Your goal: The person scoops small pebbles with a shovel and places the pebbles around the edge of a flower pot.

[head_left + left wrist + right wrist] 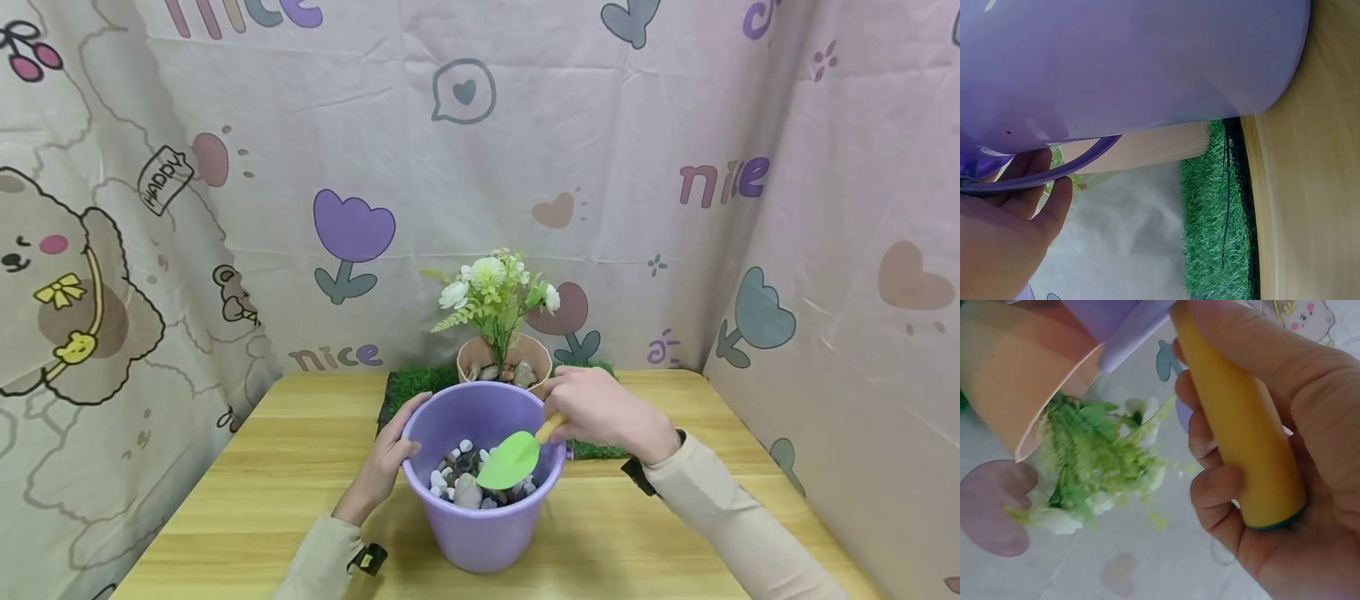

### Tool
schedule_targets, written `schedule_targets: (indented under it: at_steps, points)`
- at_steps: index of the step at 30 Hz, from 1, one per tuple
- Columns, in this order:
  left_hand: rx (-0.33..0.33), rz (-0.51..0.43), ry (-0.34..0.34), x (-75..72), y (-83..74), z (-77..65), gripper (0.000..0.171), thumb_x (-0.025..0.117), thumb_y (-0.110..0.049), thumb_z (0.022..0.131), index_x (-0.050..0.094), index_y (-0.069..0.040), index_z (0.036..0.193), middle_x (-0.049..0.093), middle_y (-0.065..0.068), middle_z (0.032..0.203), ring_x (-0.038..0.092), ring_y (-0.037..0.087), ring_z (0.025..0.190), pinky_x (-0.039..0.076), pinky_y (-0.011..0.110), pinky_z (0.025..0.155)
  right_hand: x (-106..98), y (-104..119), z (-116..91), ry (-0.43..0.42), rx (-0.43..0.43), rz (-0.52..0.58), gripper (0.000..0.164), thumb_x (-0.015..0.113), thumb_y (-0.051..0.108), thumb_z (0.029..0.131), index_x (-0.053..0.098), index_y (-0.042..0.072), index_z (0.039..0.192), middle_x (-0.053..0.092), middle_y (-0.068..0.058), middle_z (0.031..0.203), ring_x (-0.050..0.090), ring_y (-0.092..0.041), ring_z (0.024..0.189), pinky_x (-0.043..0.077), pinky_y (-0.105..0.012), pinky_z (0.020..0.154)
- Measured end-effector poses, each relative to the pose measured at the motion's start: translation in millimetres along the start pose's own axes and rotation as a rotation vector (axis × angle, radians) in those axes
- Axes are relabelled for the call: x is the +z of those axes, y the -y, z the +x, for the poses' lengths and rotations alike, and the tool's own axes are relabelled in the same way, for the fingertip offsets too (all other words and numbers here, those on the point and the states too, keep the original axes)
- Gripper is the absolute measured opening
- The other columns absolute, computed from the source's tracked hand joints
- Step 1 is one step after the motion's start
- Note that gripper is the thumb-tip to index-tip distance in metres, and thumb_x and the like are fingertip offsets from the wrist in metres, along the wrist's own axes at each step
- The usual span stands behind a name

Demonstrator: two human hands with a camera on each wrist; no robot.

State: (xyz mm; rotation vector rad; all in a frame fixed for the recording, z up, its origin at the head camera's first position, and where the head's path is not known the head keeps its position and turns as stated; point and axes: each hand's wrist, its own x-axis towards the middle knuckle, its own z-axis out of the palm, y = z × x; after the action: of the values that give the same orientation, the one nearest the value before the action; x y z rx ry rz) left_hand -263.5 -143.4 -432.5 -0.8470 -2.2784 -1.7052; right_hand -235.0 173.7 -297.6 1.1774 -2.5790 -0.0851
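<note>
Lower centre of the frame: a round light-purple plastic bucket (483, 540) contains mixed white, grey and dark stones (468, 492). Our left hand (386, 458) grips its left side, beside the thin curved purple handle (1092, 154). Our right hand (600, 408) is curled round a trowel (512, 460) with leaf-shaped green blade and smooth yellow grip, the blade slanting down over the stones (whether it touches them, we cannot tell). To scoop well, we should brace the bucket, slide the tip beneath the smaller stones and lift with the blade level. The bucket's rim limits our swing; just behind it, at centre, a peach plastic pot (1004, 381) of white-and-green flowers (491, 292) stands on a green artificial-grass mat (1213, 219), leaving little room. Bare pale-wood table (292, 475) gives freer space at lower left and lower right.
</note>
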Motion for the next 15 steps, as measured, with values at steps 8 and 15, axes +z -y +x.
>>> schedule_targets:
  at_steps: [8,15]
  points:
    - [-0.015,-0.017,0.005,0.2,0.6,0.2,0.072,0.042,-0.007,0.081,0.033,-0.010,0.152,0.041,0.020,0.149,0.054,0.042,0.118,0.052,0.044,0.089,12,19,11,0.025,-0.072,-0.141,0.024,0.085,0.042,0.063,0.069,0.024,0.065,0.059,0.013,0.077,0.050,-0.012,0.077,0.046,-0.025,0.063]
    - [-0.009,-0.019,0.001,0.8,-0.9,0.5,0.072,0.042,-0.006,0.080,0.032,-0.006,0.152,0.041,0.021,0.149,0.053,0.043,0.118,0.052,0.044,0.088,30,16,15,0.035,-0.066,-0.026,0.021,0.081,0.047,0.069,0.073,0.028,0.069,0.052,0.016,0.072,0.046,-0.007,0.074,0.045,-0.024,0.070]
